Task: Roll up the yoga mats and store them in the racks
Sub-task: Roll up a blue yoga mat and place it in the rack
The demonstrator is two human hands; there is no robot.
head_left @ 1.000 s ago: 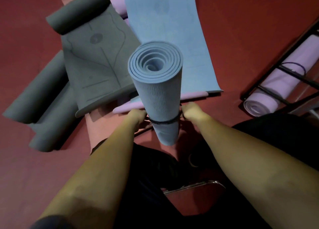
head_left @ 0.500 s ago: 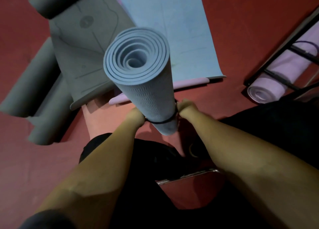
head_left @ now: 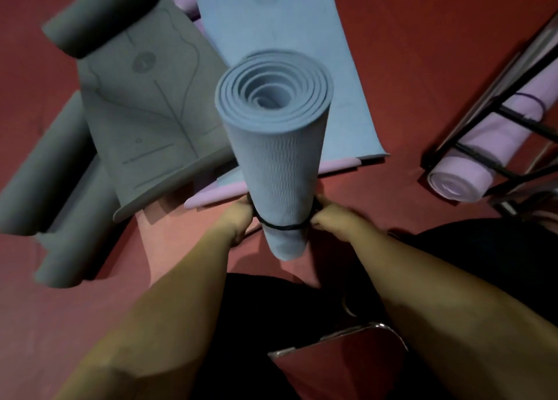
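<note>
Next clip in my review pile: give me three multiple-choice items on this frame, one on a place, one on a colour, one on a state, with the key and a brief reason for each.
1. Where does the rolled lilac mat lie?
A. In the black rack at the right
B. On top of the grey mats
C. Across the person's lap

2. What colour is the band around the upright rolled mat?
A. White
B. Black
C. Yellow

3. In what state is the blue mat on the floor behind the upright roll?
A. Rolled tight
B. Folded in half
C. Spread flat

Key:
1 A, the lilac roll sits between the bars of the rack.
2 B, a thin black loop circles the roll near its lower end, with the left hand and right hand at it on either side.
3 C, it lies open on the red floor, its near edge showing.
</note>
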